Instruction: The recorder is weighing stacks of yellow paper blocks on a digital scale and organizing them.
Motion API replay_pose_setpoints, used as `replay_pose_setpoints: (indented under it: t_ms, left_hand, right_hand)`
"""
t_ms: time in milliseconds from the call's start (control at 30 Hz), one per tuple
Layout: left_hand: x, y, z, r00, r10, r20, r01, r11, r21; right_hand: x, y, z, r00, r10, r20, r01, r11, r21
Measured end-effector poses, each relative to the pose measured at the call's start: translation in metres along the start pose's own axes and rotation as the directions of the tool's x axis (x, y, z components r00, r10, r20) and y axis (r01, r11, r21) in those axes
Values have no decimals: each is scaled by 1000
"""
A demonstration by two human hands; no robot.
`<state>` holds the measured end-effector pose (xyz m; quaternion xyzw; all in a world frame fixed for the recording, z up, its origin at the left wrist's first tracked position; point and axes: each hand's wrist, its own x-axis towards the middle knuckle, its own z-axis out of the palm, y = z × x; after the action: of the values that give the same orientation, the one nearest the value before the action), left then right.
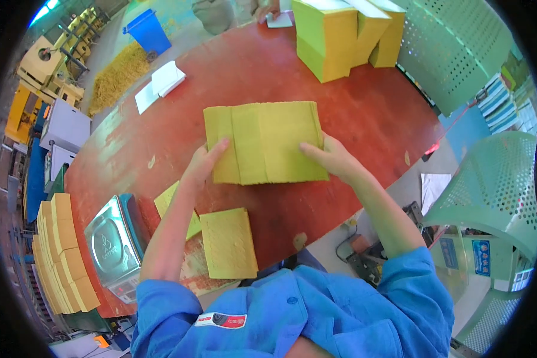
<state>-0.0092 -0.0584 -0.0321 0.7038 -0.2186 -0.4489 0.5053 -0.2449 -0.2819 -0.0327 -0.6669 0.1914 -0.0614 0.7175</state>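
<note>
A wide bundle of yellow paper sheets (pixel 265 143) with rough edges and upright crease lines is held over the red table. My left hand (pixel 203 162) grips its left side, thumb lying on the front and fingers hidden behind. On the right side my right hand (pixel 333 156) holds it the same way. Below, near the table's front edge, lies a smaller yellow paper block (pixel 228 244). Another yellow paper piece (pixel 168 203) sits beside it, partly covered by my left forearm. A weighing scale (pixel 116 241) with a shiny metal pan stands left of that forearm.
Tall yellow paper stacks (pixel 325 45) stand at the table's far right. White sheets (pixel 160 85) lie at the far left edge. Another person's hand (pixel 269 12) touches a white sheet at the back. Green perforated guards (pixel 459 48) flank the right; yellow stacks (pixel 62 253) stand left.
</note>
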Motion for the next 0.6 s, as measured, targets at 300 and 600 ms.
replay_pose_setpoints:
  t_ms: [300, 600]
  left_hand:
    - [-16, -48, -2, 906, 424, -4, -424, 906, -10]
    - [8, -65, 29, 801, 543, -252, -460, 828, 321]
  right_hand:
    - [-6, 37, -2, 926, -358, -122, 362, 932, 13]
    - [0, 56, -13, 936, -290, -197, 293, 956, -13]
